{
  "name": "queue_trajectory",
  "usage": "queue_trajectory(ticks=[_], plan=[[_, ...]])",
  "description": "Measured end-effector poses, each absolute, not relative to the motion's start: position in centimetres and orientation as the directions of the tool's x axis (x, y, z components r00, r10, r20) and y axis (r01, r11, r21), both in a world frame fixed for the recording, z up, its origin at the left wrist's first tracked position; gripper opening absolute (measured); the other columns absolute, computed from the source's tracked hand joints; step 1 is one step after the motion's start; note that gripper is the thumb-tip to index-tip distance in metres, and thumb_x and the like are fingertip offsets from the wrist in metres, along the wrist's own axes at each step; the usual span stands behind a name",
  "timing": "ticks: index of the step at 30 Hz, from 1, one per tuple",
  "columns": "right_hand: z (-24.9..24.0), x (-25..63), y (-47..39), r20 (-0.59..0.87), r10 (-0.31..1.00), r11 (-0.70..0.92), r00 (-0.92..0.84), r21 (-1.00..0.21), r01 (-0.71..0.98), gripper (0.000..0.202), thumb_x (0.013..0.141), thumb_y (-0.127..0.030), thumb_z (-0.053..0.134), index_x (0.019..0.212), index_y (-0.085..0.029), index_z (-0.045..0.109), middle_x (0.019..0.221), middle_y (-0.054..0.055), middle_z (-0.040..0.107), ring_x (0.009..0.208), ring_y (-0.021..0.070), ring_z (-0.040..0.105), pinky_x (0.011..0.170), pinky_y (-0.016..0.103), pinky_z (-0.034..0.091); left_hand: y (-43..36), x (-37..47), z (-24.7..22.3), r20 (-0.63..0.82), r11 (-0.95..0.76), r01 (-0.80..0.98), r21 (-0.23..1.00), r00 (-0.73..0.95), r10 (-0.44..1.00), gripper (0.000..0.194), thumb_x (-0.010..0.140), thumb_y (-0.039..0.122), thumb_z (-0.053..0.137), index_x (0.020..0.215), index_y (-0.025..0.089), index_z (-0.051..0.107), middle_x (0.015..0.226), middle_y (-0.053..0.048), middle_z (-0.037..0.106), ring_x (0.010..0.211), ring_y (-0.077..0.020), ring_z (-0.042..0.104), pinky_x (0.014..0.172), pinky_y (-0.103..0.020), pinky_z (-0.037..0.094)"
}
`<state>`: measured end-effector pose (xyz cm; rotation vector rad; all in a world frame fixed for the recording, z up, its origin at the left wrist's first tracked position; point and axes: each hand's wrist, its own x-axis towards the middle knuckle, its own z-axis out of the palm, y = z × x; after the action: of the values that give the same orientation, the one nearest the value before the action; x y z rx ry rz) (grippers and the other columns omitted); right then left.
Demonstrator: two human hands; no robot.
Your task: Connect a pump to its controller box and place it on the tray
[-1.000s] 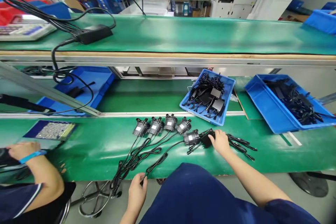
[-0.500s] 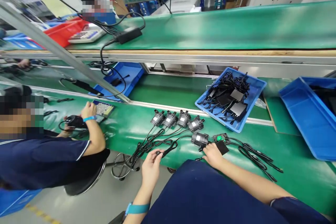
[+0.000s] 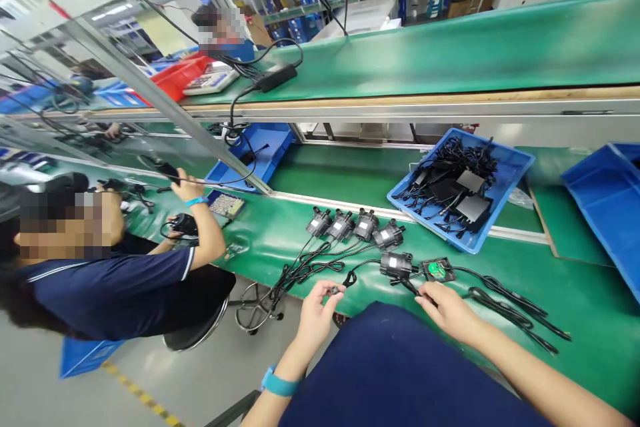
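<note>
A black cable end [image 3: 334, 289] is pinched between the thumb and fingers of the left hand [image 3: 316, 310] at the near edge of the green bench [image 3: 575, 280]. The grip of the right hand [image 3: 447, 310] is pressed together on a thin black lead [image 3: 409, 285] that runs from the nearest small black pump [image 3: 395, 263], which lies on the bench just beyond both hands. Just to the right of that pump, a dark square part with a green centre [image 3: 438, 270] is seen lying flat. Four more pumps [image 3: 355, 227] are lined up in a row behind, with their cables [image 3: 295, 270] trailing off the bench edge to the left. A blue tray [image 3: 510, 177] of black parts is set farther back. A co-worker's hand [image 3: 186, 188] is raised at the left.
</note>
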<state>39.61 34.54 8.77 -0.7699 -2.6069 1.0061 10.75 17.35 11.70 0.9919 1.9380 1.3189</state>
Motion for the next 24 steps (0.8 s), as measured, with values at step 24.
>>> queue_trajectory(ticks=[24], plan=[[14.6,37.7,30.9,0.034,0.558,0.29,-0.829,-0.944,0.156,0.031,0.101,-0.045,0.05,0.103,-0.023,0.072,0.092,0.005,0.067,0.084,0.0189,0.06,0.078,0.032,0.047,20.4,16.3,15.3,0.096,0.031,0.556,0.83,-0.198,0.975,0.01,0.083,0.027,0.073,0.085,0.021,0.067,0.082,0.001,0.069,0.081,-0.0163,0.061,0.078,-0.029,0.05]])
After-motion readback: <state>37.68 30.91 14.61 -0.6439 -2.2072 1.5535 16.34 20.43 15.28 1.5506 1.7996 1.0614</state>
